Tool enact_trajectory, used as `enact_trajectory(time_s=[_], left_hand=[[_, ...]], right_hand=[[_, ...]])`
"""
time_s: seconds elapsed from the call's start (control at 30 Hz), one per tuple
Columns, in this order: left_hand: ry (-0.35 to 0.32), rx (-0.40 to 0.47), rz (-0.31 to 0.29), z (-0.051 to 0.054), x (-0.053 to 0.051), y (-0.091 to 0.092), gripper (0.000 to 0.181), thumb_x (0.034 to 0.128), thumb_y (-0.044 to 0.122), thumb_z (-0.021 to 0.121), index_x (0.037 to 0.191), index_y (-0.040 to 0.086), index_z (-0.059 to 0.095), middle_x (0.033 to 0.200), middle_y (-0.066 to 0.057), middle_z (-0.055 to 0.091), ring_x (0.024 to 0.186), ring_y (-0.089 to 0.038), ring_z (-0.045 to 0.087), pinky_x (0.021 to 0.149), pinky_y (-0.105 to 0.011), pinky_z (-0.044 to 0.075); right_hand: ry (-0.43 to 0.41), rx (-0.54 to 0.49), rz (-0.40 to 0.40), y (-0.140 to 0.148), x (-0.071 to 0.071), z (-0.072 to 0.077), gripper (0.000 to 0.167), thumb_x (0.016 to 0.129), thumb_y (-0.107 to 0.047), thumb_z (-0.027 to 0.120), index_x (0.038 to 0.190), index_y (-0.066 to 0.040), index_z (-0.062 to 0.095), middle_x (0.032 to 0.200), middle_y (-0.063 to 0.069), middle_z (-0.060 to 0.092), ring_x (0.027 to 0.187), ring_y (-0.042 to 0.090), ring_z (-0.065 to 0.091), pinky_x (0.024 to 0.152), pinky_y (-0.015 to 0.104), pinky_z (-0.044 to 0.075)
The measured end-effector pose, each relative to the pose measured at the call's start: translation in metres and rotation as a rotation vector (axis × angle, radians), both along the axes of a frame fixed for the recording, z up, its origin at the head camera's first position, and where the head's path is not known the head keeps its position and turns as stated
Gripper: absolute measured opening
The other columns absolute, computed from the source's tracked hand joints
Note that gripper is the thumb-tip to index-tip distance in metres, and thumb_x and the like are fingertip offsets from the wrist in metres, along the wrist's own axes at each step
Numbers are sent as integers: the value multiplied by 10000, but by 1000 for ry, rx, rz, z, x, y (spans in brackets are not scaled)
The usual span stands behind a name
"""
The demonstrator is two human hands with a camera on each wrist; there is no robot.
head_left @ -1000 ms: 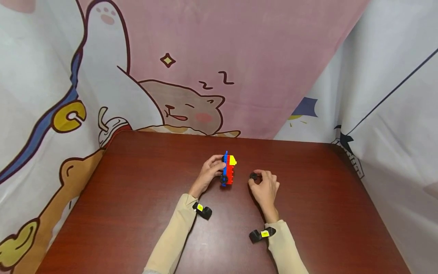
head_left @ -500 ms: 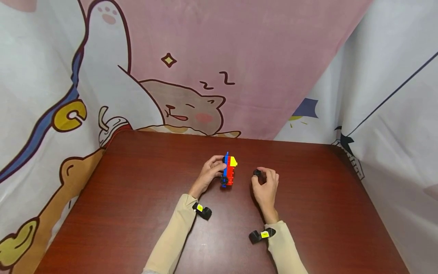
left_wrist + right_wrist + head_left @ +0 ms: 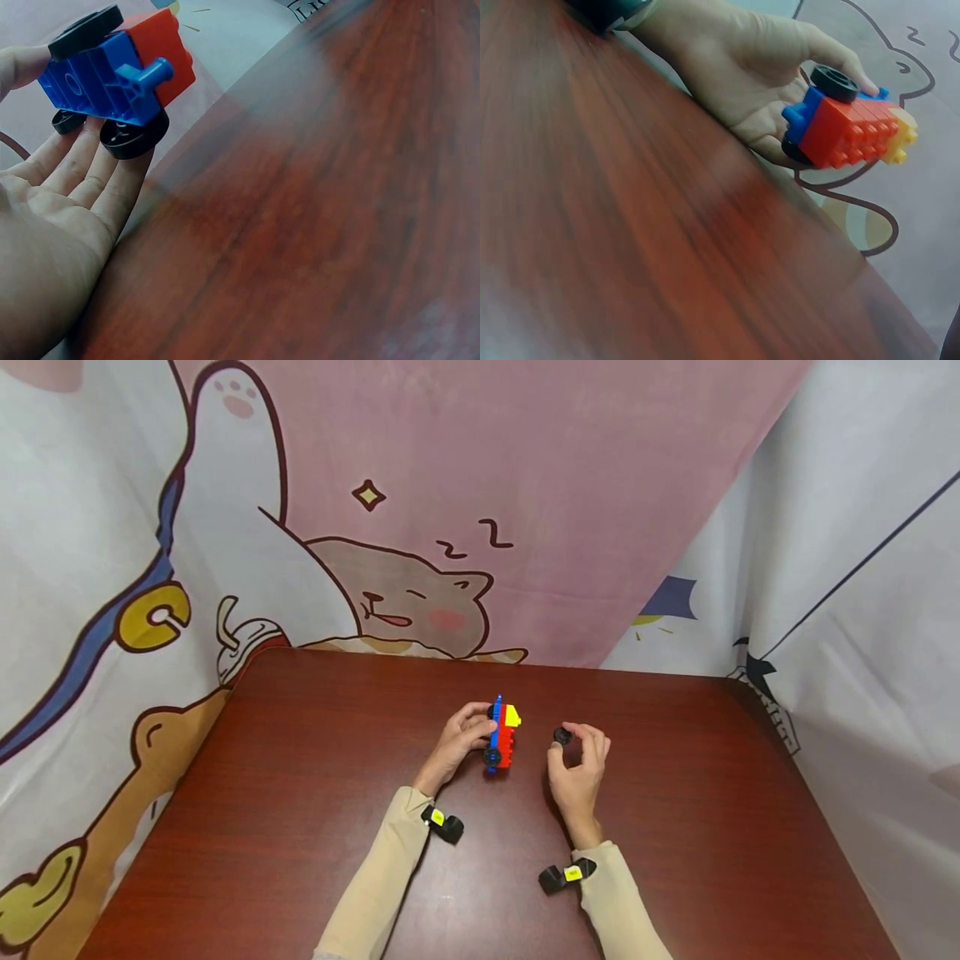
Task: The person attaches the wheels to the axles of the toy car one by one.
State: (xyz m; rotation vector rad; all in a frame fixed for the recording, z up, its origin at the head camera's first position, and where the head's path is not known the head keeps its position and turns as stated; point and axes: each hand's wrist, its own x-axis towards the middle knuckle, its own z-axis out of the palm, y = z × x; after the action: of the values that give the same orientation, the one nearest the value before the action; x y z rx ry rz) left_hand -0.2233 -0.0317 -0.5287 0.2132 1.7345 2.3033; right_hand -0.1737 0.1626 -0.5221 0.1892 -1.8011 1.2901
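Observation:
A toy block car [image 3: 505, 742] with a blue base, red studded bricks and a yellow brick is tipped on its side above the table. My left hand [image 3: 453, 745] holds it between thumb and fingers. Seen in the left wrist view, the car's blue underside [image 3: 79, 84] carries black wheels, and a blue hitch peg [image 3: 154, 73] juts from one end. In the right wrist view its red studs [image 3: 862, 142] face the camera. My right hand [image 3: 579, 772], a short way to the right, pinches a loose black wheel [image 3: 562, 736] between thumb and fingertips.
The brown wooden table [image 3: 300, 843] lies beneath both hands. Behind it hangs a pink and white cartoon cloth [image 3: 600, 485], with more cloth at both sides. A black wrist camera [image 3: 448, 828] is strapped at each cuff.
My right hand has moved slightly away from me, and the wheel has turned a little between its fingers. The left hand and the car have barely shifted.

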Motion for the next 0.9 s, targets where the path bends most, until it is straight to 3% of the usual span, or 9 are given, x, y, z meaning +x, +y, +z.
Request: enact_trajectory(time_s=[0.2,0.9], left_hand=[[7,1,-6,-4,0,0,436,937,103,620,1336,-15,489,1018,-6,652,837,-88,642,739,-231,542],[10,-11,-8,-4,-3,-1,434,951,84,616,1350,-24,482,1022,-19,643,827,-80,645,739,-229,551]], right_hand=[[38,-5,24,-15,7,16,357,673,221,610,1017,142,660,978,342,562,897,430,428,834,205,255],[93,0,54,-49,-2,20,370,692,239,672,1053,158,653,991,343,565,919,482,434,867,248,289]])
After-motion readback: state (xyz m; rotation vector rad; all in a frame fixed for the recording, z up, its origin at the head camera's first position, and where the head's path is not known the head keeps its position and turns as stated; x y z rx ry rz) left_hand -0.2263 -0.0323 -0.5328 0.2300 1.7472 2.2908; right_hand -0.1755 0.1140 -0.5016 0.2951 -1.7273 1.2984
